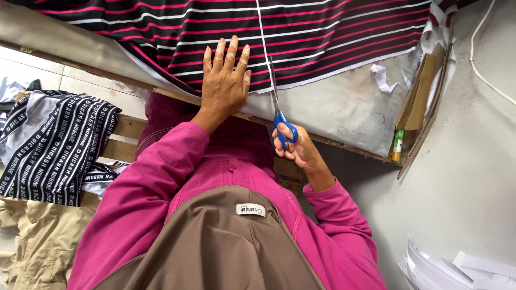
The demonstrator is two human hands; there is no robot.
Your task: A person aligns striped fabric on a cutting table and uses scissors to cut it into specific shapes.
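Striped cloth point(322, 32) lies on our table point(344, 107). Our left hand point(226, 80) presses it flat, fingers spread. Our right hand point(298, 147) grips blue scissors point(279, 107) at its edge. Cardboard point(419, 96) leans nearby.

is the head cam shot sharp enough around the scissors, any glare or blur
Head view: even, soft daylight, no hard shadows or glare; the scissors in the right hand, the left hand and the striped fabric all look sharp; the wide lens bends the table edge slightly.
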